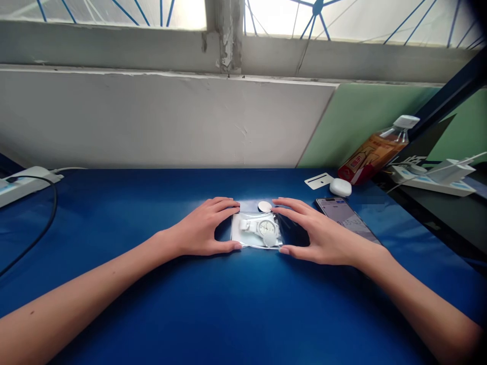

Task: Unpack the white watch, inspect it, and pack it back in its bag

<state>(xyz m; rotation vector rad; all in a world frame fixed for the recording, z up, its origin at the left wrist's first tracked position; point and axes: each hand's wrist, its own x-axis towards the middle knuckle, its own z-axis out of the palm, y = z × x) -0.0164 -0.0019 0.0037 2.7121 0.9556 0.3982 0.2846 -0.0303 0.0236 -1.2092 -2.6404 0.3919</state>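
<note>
Holding a little clear bag (257,230) with a white watch (265,228) inside, near the middle of the blue desk (152,213).

My left hand (201,228) and my right hand (319,233) are both open and curved, with fingertips and thumbs touching the bag's two short sides. I think it goes best if I press softly and evenly, so the bag stays flat and does not slide. The watch lies flat, face up, with its strap running left to right, along the far edge of the desk. A small white round thing (265,206) sits just behind the bag. A phone (348,218) lies near my right hand, toward the desk's right edge.
</note>
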